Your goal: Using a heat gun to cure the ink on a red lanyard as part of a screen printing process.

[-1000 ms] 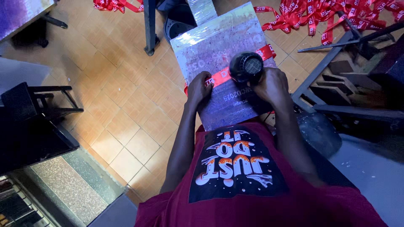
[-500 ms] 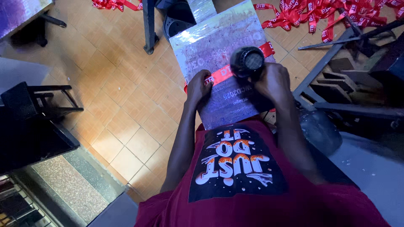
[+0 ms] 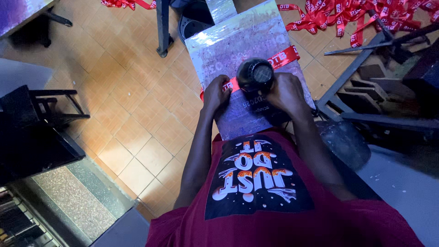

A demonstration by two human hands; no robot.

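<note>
Barely shifted: right hand (image 3: 286, 91) clamped around black heat tool (image 3: 255, 75), left hand (image 3: 216, 93) at nine o'clock pressing red ribbon (image 3: 283, 56) flat across board (image 3: 238, 41). Risks scorching if held long.

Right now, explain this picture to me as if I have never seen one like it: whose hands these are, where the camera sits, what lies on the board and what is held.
There is one picture, taken by a camera worn on a person's head and looking straight down, so the red printed shirt at the bottom is the wearer's own.

Both arms reach forward to a shiny, foil-covered board on the person's lap, above a tiled floor.

A red printed ribbon lies across the board. The left hand presses down on the ribbon's near end.

The right hand grips a black, round-bodied tool with a mesh face, set on the ribbon. I cannot tell exactly what tool it is.

A heap of similar red ribbons lies on the floor beyond.
</note>
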